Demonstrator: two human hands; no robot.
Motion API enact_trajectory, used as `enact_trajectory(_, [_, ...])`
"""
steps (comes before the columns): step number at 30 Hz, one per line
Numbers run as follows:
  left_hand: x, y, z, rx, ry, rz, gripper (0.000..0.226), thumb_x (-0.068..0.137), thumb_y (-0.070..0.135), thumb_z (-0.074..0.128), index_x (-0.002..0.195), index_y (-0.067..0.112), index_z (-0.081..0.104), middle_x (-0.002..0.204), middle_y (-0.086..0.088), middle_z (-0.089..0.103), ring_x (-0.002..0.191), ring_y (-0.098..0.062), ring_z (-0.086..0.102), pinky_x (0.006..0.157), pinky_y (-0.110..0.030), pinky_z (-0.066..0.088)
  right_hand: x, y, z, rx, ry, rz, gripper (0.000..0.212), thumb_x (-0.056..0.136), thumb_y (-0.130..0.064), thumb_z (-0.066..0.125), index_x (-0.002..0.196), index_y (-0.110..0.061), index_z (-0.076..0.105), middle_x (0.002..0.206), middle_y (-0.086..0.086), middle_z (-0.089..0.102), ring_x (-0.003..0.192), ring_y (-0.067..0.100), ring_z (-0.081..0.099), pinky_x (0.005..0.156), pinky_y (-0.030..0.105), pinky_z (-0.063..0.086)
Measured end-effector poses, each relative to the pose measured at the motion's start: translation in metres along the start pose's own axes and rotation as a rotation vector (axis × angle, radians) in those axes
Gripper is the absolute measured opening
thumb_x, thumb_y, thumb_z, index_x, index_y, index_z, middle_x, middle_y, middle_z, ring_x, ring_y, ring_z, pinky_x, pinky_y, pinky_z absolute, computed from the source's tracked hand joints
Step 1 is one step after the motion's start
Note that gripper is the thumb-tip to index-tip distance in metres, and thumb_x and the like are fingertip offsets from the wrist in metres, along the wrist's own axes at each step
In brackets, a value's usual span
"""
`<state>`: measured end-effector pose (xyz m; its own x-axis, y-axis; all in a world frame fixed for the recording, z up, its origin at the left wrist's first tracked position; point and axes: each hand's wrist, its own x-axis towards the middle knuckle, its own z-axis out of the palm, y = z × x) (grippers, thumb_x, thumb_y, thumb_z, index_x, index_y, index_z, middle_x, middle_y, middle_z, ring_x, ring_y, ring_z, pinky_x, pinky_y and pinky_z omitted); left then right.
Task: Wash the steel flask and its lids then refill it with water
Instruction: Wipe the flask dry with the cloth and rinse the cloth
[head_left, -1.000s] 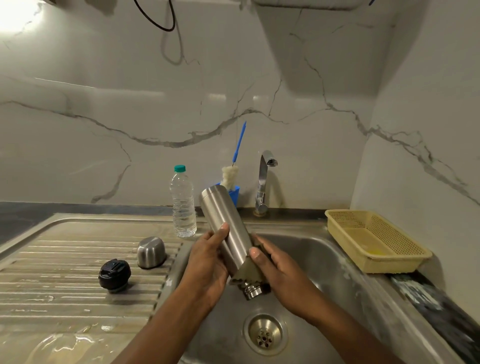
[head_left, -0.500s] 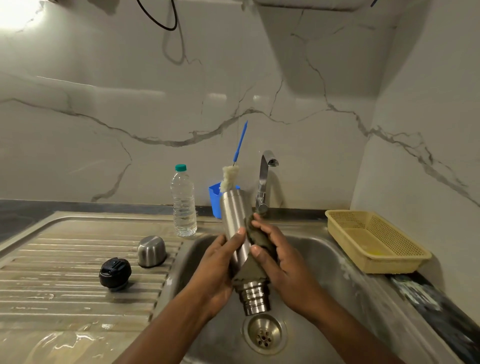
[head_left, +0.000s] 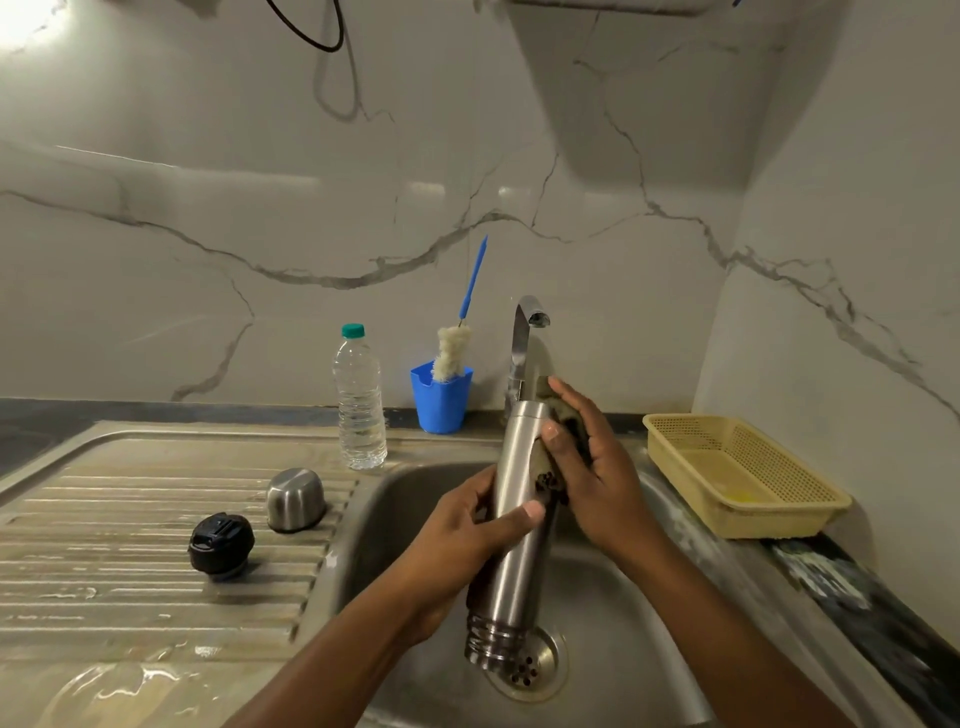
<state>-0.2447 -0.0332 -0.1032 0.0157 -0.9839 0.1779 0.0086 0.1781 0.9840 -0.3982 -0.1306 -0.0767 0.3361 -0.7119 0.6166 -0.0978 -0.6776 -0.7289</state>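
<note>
The steel flask (head_left: 511, 561) hangs over the sink basin (head_left: 613, 613), threaded mouth down above the drain and base up near the tap. My left hand (head_left: 467, 540) grips its middle, thumb across the front. My right hand (head_left: 587, 457) presses a dark green scrub pad (head_left: 548, 467) against the flask's upper part near the base. On the drainboard to the left lie the black inner lid (head_left: 221, 543) and the steel cup lid (head_left: 295, 499), both apart from my hands.
A clear water bottle (head_left: 359, 400) with a green cap and a blue cup (head_left: 440, 397) holding a bottle brush stand behind the sink. The tap (head_left: 522, 343) rises at the back. A yellow plastic basket (head_left: 743, 473) sits on the right counter. The drainboard (head_left: 104, 571) is wet.
The flask has swung more upright and slid down toward the drain. My right hand has moved the scrub pad up from the neck end to the base end.
</note>
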Motion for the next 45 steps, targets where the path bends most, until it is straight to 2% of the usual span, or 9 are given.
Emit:
enact_trajectory(4, [0.001,-0.002,-0.003,0.273,0.041,0.12,0.054,0.091,0.038,0.08,0.14,0.044,0.056,0.122,0.009,0.071,0.112,-0.016,0.07,0.097,-0.045,0.061,0.001,-0.009,-0.015,-0.213,-0.036,-0.154,0.028,0.107,-0.027,0.056,0.134,-0.032,0.06,0.128,-0.016,0.061,0.12,0.006,0.06,0.098,0.032,0.054])
enact_trajectory(9, [0.001,-0.003,-0.006,0.402,0.058,0.187,0.062,0.087,0.046,0.079,0.143,0.047,0.052,0.124,0.009,0.067,0.11,-0.016,0.068,0.096,-0.042,0.059,0.003,-0.013,-0.022,-0.332,-0.121,-0.285,0.029,0.101,-0.012,0.064,0.126,-0.025,0.069,0.133,-0.016,0.061,0.129,0.005,0.056,0.105,0.017,0.044])
enact_trajectory(18, [-0.002,0.0,-0.005,0.062,0.058,0.081,0.054,0.086,0.028,0.082,0.129,0.05,0.057,0.118,0.022,0.072,0.111,-0.01,0.072,0.086,-0.027,0.061,-0.002,-0.01,-0.005,0.219,0.1,0.159,0.025,0.105,-0.041,0.053,0.123,-0.031,0.068,0.115,-0.016,0.071,0.108,0.004,0.068,0.094,0.03,0.056])
enact_trajectory(23, [0.001,0.005,-0.009,-0.148,0.1,0.06,0.053,0.089,0.021,0.075,0.139,0.029,0.058,0.125,-0.004,0.075,0.116,-0.028,0.072,0.096,-0.042,0.061,-0.018,-0.015,0.015,0.356,-0.072,0.264,0.037,0.107,-0.043,0.047,0.144,-0.047,0.048,0.126,-0.017,0.069,0.108,-0.002,0.069,0.084,0.02,0.058])
enact_trajectory(28, [0.001,0.012,-0.012,-0.345,0.165,0.055,0.047,0.091,0.024,0.066,0.139,0.027,0.06,0.123,-0.009,0.076,0.111,-0.028,0.074,0.092,-0.046,0.063,-0.029,-0.017,0.027,0.208,-0.32,0.104,0.065,0.108,-0.042,0.047,0.16,-0.057,0.012,0.161,-0.025,0.035,0.143,-0.006,0.041,0.113,0.027,0.047])
enact_trajectory(32, [0.009,0.01,-0.027,-0.506,0.36,0.009,0.039,0.101,0.028,0.064,0.14,0.025,0.06,0.119,-0.016,0.076,0.105,-0.031,0.076,0.082,-0.046,0.064,-0.039,-0.012,0.025,-0.03,-0.557,0.029,0.079,0.105,-0.043,0.056,0.158,-0.06,0.0,0.17,-0.025,0.014,0.153,0.003,0.029,0.117,0.035,0.045])
enact_trajectory(36, [0.01,0.015,-0.037,-0.639,0.416,0.026,0.04,0.102,0.029,0.062,0.141,0.021,0.058,0.127,-0.02,0.071,0.115,-0.036,0.071,0.091,-0.052,0.061,-0.039,-0.013,0.024,0.129,-0.508,0.165,0.048,0.106,-0.043,0.055,0.152,-0.039,0.043,0.134,-0.015,0.067,0.122,0.009,0.065,0.098,0.03,0.057])
enact_trajectory(40, [0.008,0.012,-0.029,-0.639,0.361,0.036,0.042,0.101,0.032,0.062,0.142,0.023,0.058,0.132,-0.022,0.068,0.119,-0.038,0.067,0.102,-0.059,0.056,-0.041,-0.011,0.025,0.327,-0.427,0.353,0.031,0.107,-0.042,0.05,0.128,-0.025,0.066,0.117,0.005,0.076,0.11,0.021,0.073,0.097,0.044,0.06])
enact_trajectory(45, [0.013,0.008,-0.022,-0.604,0.456,-0.021,0.064,0.088,0.034,0.078,0.142,0.016,0.049,0.129,-0.026,0.067,0.102,-0.036,0.075,0.075,-0.047,0.063,-0.036,-0.011,0.019,0.082,-0.249,0.147,0.023,0.107,-0.032,0.055,0.108,-0.023,0.076,0.095,-0.001,0.078,0.087,0.011,0.073,0.075,0.025,0.056])
